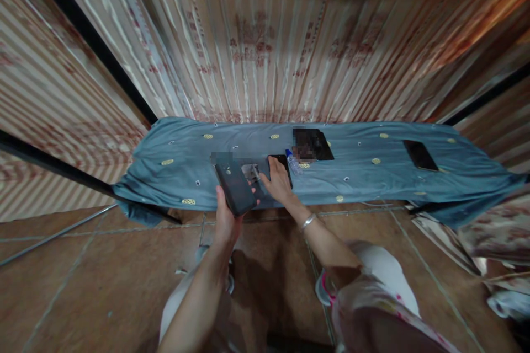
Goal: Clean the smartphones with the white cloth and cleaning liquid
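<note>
A dark smartphone lies in my left hand, tilted, with my thumb along its near left edge and fingertips showing at its right side. My right hand reaches onto the blue cloth, its fingers stretched over a flat black phone-like thing and its thumb spread to the left. That hand hides much of the black thing. Between my hands is a small pale grey item that I cannot make out. Just right of my right hand lies a small clear bottle with a blue cap.
A blue patterned cloth covers the long narrow table. Flat black objects, partly blurred, lie at the back middle. Another black phone lies to the right. Dark poles stand at the sides, before a striped curtain.
</note>
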Tool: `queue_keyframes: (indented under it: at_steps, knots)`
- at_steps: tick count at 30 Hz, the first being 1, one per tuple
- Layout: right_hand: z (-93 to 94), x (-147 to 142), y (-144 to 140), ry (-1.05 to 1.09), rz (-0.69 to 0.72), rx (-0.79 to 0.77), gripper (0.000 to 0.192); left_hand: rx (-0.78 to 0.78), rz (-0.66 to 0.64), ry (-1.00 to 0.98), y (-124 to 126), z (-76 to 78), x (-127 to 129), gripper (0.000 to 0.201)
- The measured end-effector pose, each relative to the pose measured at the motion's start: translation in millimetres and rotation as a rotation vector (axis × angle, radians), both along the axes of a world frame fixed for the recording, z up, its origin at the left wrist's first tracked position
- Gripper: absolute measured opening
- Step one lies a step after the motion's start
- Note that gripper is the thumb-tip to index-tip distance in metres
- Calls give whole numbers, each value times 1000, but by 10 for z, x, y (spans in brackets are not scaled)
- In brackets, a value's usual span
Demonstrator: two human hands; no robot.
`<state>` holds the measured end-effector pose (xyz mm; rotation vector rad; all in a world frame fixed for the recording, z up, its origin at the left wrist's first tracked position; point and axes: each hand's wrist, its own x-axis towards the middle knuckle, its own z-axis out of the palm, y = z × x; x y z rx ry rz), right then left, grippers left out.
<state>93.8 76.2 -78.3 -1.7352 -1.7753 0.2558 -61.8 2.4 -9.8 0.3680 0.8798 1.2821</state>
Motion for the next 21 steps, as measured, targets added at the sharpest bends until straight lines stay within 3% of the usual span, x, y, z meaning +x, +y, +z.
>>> queue_keyframes:
  at_steps: [4,8,13,21]
  knots:
    - [-202,126,-331,-104,-172,45,84,16,-26,-21,-26,-32,16,56]
    - [-270,116,-459,-192,-229,-26,91,-24,-19,-43,-22,-17,58,55]
    - [-188,82,-431,-275,-246,-157,92,-33,-27,-53,-22,-17,93,54]
    - [94,151,-269,-252,-231,-285,94,-40,-40,-30,12,-63,160,54]
